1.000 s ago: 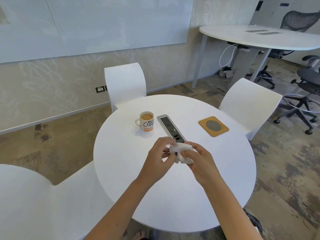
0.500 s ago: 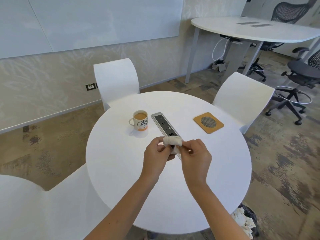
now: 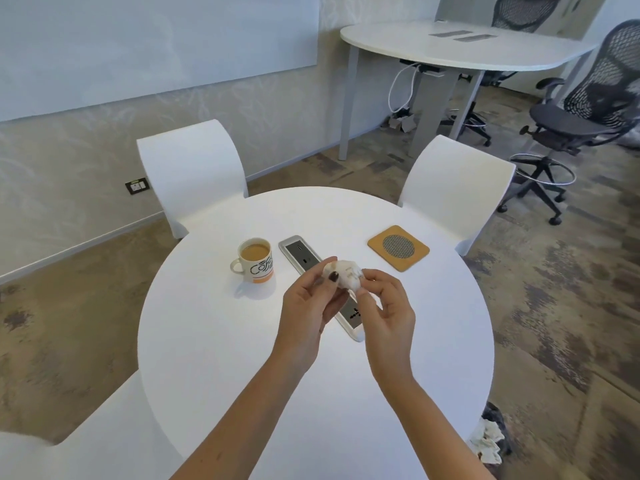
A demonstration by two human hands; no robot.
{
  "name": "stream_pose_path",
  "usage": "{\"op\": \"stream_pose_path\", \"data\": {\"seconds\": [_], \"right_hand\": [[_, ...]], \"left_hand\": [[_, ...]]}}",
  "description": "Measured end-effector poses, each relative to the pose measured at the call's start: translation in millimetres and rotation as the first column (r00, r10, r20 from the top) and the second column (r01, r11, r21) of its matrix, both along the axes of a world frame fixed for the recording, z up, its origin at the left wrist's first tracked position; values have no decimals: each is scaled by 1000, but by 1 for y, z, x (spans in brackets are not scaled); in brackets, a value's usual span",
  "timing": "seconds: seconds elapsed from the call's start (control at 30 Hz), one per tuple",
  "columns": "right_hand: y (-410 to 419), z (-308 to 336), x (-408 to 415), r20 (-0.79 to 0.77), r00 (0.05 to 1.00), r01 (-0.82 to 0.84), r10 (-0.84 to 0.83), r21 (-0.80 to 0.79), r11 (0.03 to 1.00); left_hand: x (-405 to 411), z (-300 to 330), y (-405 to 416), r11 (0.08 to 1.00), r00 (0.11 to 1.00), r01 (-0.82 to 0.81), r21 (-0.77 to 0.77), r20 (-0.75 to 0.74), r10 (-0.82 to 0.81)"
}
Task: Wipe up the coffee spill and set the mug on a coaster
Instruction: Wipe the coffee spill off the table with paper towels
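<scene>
Now raised a little higher than half a second ago, both hands working the tissue wad point(image 3: 348, 277) above the power strip point(image 3: 313, 271) set in the round table point(image 3: 214, 341). Left hand point(image 3: 308, 308) pinching the wad between thumb and fingertips, fingers closed on it; right hand point(image 3: 386, 306) gripping its other side with thumb and forefinger, remaining fingers loosely curled. Balling up the paper, apparently after wiping, with no spill showing on the white top.

Mug point(image 3: 255, 259) sitting upright, nearly full of milky coffee, just left of the strip; coaster point(image 3: 398, 248) lying well apart on the strip's far right side. Risking a fresh spill when carrying so full a mug across the sockets: tilting or hurrying could be slopping coffee straight into them. Also risking a drop of the damp wad onto the strip.
</scene>
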State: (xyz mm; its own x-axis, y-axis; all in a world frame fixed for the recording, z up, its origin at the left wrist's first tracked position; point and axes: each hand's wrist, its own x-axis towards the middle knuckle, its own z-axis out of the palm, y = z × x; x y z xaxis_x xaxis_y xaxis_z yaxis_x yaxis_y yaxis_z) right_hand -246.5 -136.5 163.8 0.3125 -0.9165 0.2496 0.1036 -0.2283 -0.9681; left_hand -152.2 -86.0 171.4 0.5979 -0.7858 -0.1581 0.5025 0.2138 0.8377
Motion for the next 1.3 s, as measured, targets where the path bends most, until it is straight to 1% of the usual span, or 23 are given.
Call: {"op": "stream_pose_path", "data": {"seconds": [0.07,0.13,0.27,0.4,0.47,0.57,0.67,0.8,0.9,1.07,1.17,1.23,1.3], "right_hand": [[-7,5,0,116,992,-61,40,186,981],[-18,8,0,163,985,-103,60,270,957],[-37,13,-4,112,987,-145,118,275,950],[-46,12,-10,198,972,-190,127,340,921],[-52,10,-17,197,971,-203,138,365,909],[-57,5,-30,139,984,-150,107,355,923],[-60,-3,-42,149,989,-71,16,375,924],[-73,-16,-68,168,982,4,-86,434,901],[-89,-25,-97,182,972,43,-150,489,871],[-129,-47,-174,142,956,136,-258,564,814],[-156,-68,-228,82,962,169,-262,574,801],[-173,-85,-264,21,963,210,-269,570,795],[-187,-104,-297,-63,953,281,-298,558,781]], "left_hand": [[5,1,-7,1000,1000,16,-6,5,-16],[9,0,-13,999,999,43,-25,-5,-43],[18,-3,-23,993,994,106,-47,-5,-106],[16,-6,-37,987,987,158,-27,4,-158],[14,-9,-44,983,983,184,-2,26,-184],[5,-19,-54,973,971,214,81,88,-221],[-11,-30,-62,960,953,238,149,154,-260],[-40,-38,-78,952,955,275,132,75,-286],[-65,-50,-94,936,945,302,181,73,-319],[-114,-88,-123,889,900,313,335,194,-391],[-142,-118,-141,878,875,203,434,321,-362],[-160,-141,-152,861,824,102,498,442,-353],[-175,-165,-162,821,719,50,569,550,-425]]}}
